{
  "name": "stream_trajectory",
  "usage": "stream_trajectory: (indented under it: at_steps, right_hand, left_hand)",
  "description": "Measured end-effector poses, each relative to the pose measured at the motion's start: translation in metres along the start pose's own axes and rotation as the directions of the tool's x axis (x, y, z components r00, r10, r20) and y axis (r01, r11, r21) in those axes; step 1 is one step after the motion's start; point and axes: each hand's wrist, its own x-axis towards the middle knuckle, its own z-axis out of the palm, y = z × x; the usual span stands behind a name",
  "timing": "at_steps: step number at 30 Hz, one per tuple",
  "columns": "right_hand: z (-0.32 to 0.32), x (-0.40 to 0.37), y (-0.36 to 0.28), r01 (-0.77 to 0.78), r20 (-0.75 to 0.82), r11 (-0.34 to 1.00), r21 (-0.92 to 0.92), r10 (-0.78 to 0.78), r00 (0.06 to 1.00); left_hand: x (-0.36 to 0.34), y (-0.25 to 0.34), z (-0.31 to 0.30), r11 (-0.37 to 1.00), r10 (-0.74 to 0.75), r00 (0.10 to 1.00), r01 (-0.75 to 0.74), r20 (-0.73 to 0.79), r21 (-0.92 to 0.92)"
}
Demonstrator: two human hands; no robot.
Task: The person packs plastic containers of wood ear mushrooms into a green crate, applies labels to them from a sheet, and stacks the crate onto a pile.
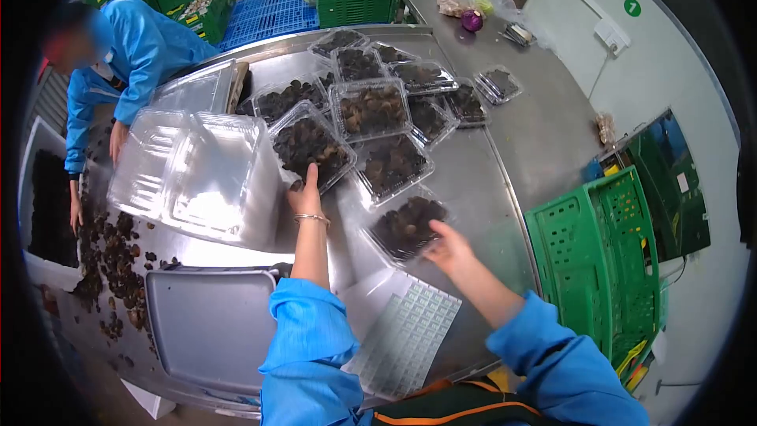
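My left hand, a bracelet at its wrist, grips the near edge of a clear plastic container filled with dark brown pieces that look like mushrooms; its thumb lies over the rim. My right hand is at the right edge of another filled container, thumb over the rim and fingers along the side. A sheet of small printed labels lies just below that container. Several more filled containers are grouped beyond my hands, some stacked on others.
A tall stack of clear empty containers stands left, above a grey tray. Loose dark pieces cover the left table, where a person in blue reaches in. Green crates stand right; a purple vegetable lies at the back.
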Motion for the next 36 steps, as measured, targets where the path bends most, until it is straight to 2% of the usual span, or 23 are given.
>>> stream_trajectory:
  at_steps: [1,3,4,6,8,10,12,13,15,16,18,19,20,22,23,24,25,26,28,30,32,34,36]
  right_hand:
    - [-0.003,-0.023,-0.030,0.069,-0.032,0.992,-0.101,-0.072,0.997]
    - [-0.043,-0.017,-0.080,0.344,0.211,0.934,-0.093,-0.319,0.924]
    - [-0.037,-0.044,-0.107,0.388,0.212,0.918,-0.079,-0.365,0.907]
    - [-0.018,-0.075,-0.150,0.210,0.345,0.978,0.017,-0.203,0.916]
    - [-0.008,-0.061,-0.158,0.297,0.402,0.950,0.097,-0.310,0.862]
    - [0.018,-0.048,-0.141,0.248,0.132,0.960,0.128,-0.264,0.955]
    - [0.014,0.001,-0.109,0.102,0.189,0.960,0.259,-0.154,0.970]
    - [0.004,0.023,-0.094,0.034,0.251,0.970,0.240,-0.096,0.963]
    - [0.003,0.013,-0.087,-0.008,0.247,0.964,0.267,-0.060,0.967]
    - [0.001,0.002,-0.087,-0.010,0.234,0.962,0.273,-0.057,0.971]
    - [-0.024,-0.010,-0.088,-0.017,0.206,0.967,0.256,-0.037,0.978]
    - [-0.036,-0.013,-0.095,-0.022,0.189,0.972,0.234,-0.023,0.982]
    - [-0.047,-0.016,-0.100,-0.018,0.176,0.970,0.241,-0.025,0.984]
    - [-0.065,-0.025,-0.107,-0.090,0.403,0.983,0.158,0.019,0.915]
    - [-0.070,-0.024,-0.105,-0.088,0.432,0.986,0.143,0.018,0.902]
    - [-0.075,-0.019,-0.101,-0.084,0.422,0.985,0.147,0.014,0.906]
    - [-0.079,-0.021,-0.095,-0.105,0.374,0.992,0.068,0.072,0.924]
    - [-0.076,-0.019,-0.096,-0.123,0.329,0.992,-0.006,0.118,0.937]
    - [-0.053,-0.078,-0.119,-0.047,0.307,0.999,0.000,0.045,0.951]
    - [-0.066,-0.131,-0.153,0.211,0.437,0.976,0.046,-0.210,0.875]
    - [-0.098,-0.192,-0.196,0.385,0.488,0.909,0.159,-0.412,0.770]
    - [-0.167,-0.219,-0.234,0.660,0.207,0.721,0.212,-0.693,0.690]
    - [-0.206,-0.255,-0.266,0.577,0.157,0.730,0.368,-0.660,0.735]
  left_hand:
    - [0.000,-0.002,0.005,1.000,-0.011,1.000,0.011,-0.003,-0.006]
    - [-0.016,0.005,0.010,0.892,-0.054,0.998,0.060,0.025,-0.448]
    - [-0.029,0.007,0.007,0.897,-0.062,0.998,0.063,0.018,-0.437]
    - [-0.062,0.013,-0.007,0.835,0.033,0.976,0.092,0.216,-0.543]
    - [-0.082,0.023,-0.007,0.936,0.127,0.916,0.016,0.380,-0.351]
    - [-0.080,0.046,0.019,0.986,0.153,0.868,-0.102,0.473,-0.132]
    - [-0.057,0.058,0.052,0.937,0.096,0.848,-0.253,0.521,0.240]
    - [-0.049,0.067,0.064,0.933,0.101,0.846,-0.263,0.524,0.246]
    - [-0.039,0.081,0.081,0.834,-0.066,0.709,-0.347,0.702,0.428]
    - [-0.041,0.079,0.084,0.833,-0.072,0.704,-0.347,0.707,0.430]
    - [-0.052,0.069,0.083,0.550,-0.314,0.738,-0.372,0.598,0.748]
    - [-0.052,0.051,0.072,0.651,-0.368,0.626,-0.355,0.688,0.671]
    - [-0.052,0.016,0.058,0.664,-0.387,0.644,-0.302,0.660,0.685]
    - [-0.069,-0.008,0.042,0.806,-0.471,0.546,-0.052,0.692,0.590]
    - [-0.076,-0.015,0.041,0.862,-0.496,0.492,0.175,0.715,0.477]
    - [-0.086,-0.024,0.041,0.852,-0.504,0.441,0.398,0.743,0.342]
    - [-0.114,-0.034,0.039,0.762,-0.560,0.419,0.600,0.715,0.245]
    - [-0.119,-0.038,0.037,0.743,-0.470,0.376,0.657,0.799,0.128]
    - [-0.132,-0.021,0.035,0.835,-0.343,0.447,0.548,0.826,0.051]
    - [-0.165,0.044,0.052,0.939,-0.191,0.422,0.342,0.886,0.039]
    - [-0.218,0.117,0.095,0.971,-0.120,0.257,0.233,0.959,0.059]
    - [-0.284,0.154,0.153,0.991,-0.058,0.235,0.131,0.970,0.028]
    - [-0.340,0.158,0.211,0.994,-0.109,0.112,0.039,0.988,0.106]
